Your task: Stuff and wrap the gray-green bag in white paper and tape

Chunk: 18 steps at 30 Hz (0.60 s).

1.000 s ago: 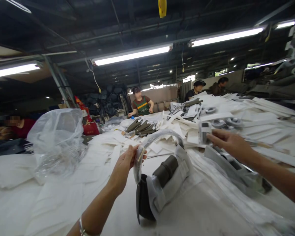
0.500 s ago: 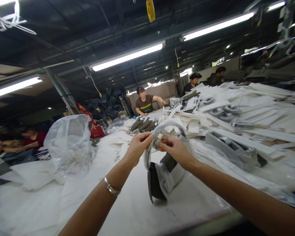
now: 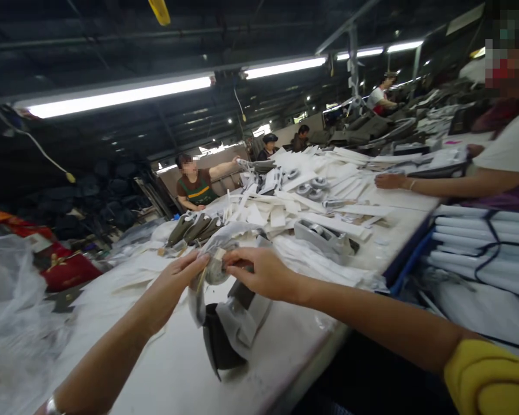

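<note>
A dark grey bag-like piece [image 3: 225,337] stands on the white table, partly covered in pale, see-through wrapping. Its curved strap [image 3: 196,297], wrapped in the same whitish film, arches up between my hands. My left hand [image 3: 179,279] grips this wrapped strap on its left side, thumb pressed along it. With fingers pinched together, my right hand [image 3: 262,272] holds a rounded translucent piece [image 3: 217,271] against the strap. A small pale square shows on it; its exact kind is unclear. My right fingertips are partly hidden.
Behind the bag lie a grey tape dispenser [image 3: 322,237] and heaped white strips [image 3: 281,202]. A crumpled clear plastic bag [image 3: 8,311] is at left. Co-workers sit across the table; another person's hand [image 3: 389,181] rests at right, above stacked white bundles [image 3: 480,236] beside the table edge.
The camera has turned right, so the scene shifts left and a co-worker at the right comes into view. Both hands keep their hold on the wrapped strap and the rounded piece.
</note>
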Each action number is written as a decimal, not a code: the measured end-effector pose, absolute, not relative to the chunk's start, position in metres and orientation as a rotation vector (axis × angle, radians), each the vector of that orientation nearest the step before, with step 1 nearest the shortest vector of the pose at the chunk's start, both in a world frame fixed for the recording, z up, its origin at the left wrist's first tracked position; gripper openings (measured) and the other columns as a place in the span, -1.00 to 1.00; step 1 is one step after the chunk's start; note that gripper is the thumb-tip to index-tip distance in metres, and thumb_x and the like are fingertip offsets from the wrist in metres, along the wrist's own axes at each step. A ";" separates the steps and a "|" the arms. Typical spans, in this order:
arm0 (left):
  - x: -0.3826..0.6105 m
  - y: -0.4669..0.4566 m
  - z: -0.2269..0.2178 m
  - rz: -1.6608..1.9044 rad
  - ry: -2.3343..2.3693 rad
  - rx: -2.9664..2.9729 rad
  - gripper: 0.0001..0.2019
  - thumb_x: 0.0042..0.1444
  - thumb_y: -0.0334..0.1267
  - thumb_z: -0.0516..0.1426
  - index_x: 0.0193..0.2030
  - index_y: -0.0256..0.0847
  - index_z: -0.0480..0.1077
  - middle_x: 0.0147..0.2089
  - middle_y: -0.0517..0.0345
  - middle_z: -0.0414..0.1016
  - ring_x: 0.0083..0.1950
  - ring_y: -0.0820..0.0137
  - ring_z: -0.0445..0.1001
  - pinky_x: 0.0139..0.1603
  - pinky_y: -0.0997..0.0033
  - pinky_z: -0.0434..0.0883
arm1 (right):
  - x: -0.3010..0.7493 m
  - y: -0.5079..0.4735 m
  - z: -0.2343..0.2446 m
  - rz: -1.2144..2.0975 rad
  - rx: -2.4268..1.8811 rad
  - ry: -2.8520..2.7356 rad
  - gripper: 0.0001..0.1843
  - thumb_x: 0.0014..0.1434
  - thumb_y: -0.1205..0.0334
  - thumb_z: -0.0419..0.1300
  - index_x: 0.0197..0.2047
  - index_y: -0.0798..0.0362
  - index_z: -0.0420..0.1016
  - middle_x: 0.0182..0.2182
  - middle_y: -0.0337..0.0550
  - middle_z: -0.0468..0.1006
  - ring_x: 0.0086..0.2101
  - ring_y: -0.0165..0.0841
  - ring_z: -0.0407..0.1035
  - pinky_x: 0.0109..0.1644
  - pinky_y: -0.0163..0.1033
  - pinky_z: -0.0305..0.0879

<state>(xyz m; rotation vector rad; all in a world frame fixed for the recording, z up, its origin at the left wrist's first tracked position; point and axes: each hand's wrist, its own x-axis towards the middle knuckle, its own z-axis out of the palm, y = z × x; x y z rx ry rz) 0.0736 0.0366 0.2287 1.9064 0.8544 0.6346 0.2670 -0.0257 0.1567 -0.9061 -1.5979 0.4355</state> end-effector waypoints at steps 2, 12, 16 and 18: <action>0.074 0.031 0.228 0.666 0.877 1.786 -0.53 0.14 0.10 0.23 0.08 -0.15 0.47 0.05 0.12 0.53 0.10 0.19 0.42 0.14 0.31 0.31 | 0.286 -0.039 0.154 0.317 -0.939 -1.638 -0.79 0.23 0.28 0.19 -0.07 0.02 0.57 -0.14 -0.19 0.63 -0.14 -0.35 0.51 0.00 -0.30 0.39; 0.075 0.041 0.228 1.130 1.081 1.296 -0.76 0.07 -0.13 0.28 -0.13 -0.14 0.54 -0.21 0.29 0.59 -0.36 0.48 0.43 -0.38 0.60 0.44 | 0.534 -0.072 0.076 -0.166 -1.981 -1.335 -0.61 0.36 0.10 -0.03 0.02 0.05 0.54 -0.17 -0.14 0.66 -0.17 -0.32 0.54 -0.03 -0.29 0.41; 0.079 0.035 0.228 1.216 1.179 1.301 -0.75 -0.10 -0.07 0.37 -0.30 -0.09 0.55 -0.44 0.36 0.53 -0.52 0.54 0.35 -0.56 0.66 0.38 | 0.623 -0.080 0.040 -0.208 -2.249 -1.316 -0.64 0.20 0.36 0.06 -0.04 0.16 0.60 -0.05 0.08 0.61 -0.01 -0.12 0.48 0.12 -0.12 0.35; 0.080 0.027 0.224 1.257 1.245 1.371 -0.67 -0.21 0.03 0.40 -0.33 -0.05 0.56 -0.46 0.36 0.54 -0.52 0.49 0.39 -0.59 0.59 0.40 | 0.649 -0.078 0.024 -0.215 -2.347 -1.344 -0.56 0.11 0.49 0.04 0.01 0.21 0.58 0.02 0.17 0.56 0.03 -0.11 0.45 0.17 -0.10 0.32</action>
